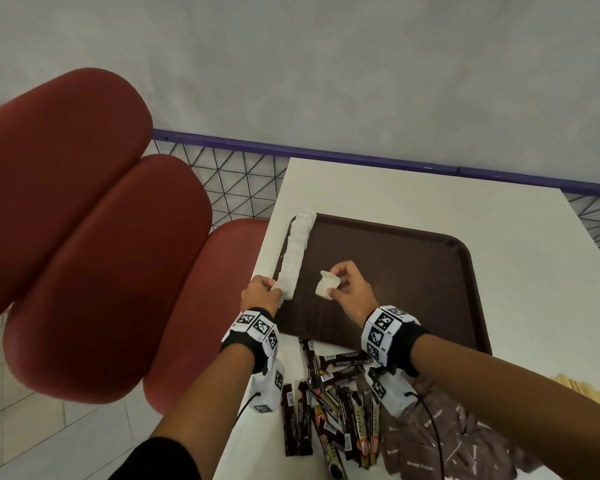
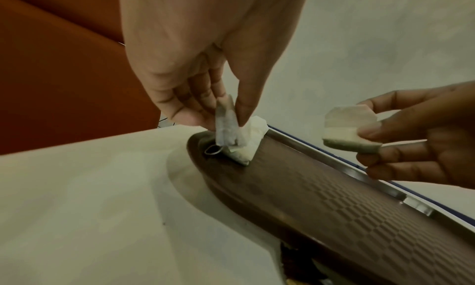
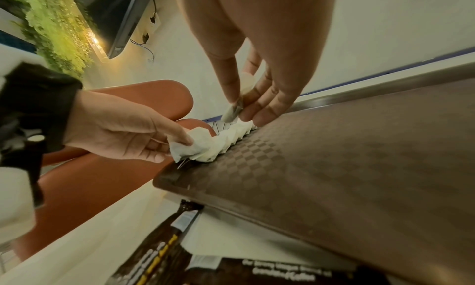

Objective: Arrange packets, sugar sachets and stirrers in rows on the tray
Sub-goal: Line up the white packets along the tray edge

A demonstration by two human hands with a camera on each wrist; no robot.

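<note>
A brown tray (image 1: 395, 271) lies on the white table (image 1: 413, 188). A row of white packets (image 1: 297, 251) runs along its left rim. My left hand (image 1: 274, 286) pinches the nearest white packet (image 2: 226, 124) at the row's near end (image 2: 246, 147). My right hand (image 1: 336, 282) hovers above the tray's left part, gripping a small stack of white packets (image 1: 326, 284) between thumb and fingers (image 2: 370, 132). In the right wrist view the stack (image 3: 232, 111) shows in my right hand (image 3: 241, 109), with the left hand (image 3: 180, 145) at the row (image 3: 226, 141).
Dark coffee sachets (image 1: 329, 410) lie in a heap in front of the tray, brown sugar sachets (image 1: 447, 445) to their right, and wooden stirrers (image 1: 589, 389) at the far right. A red cushioned seat (image 1: 84, 220) stands left of the table edge.
</note>
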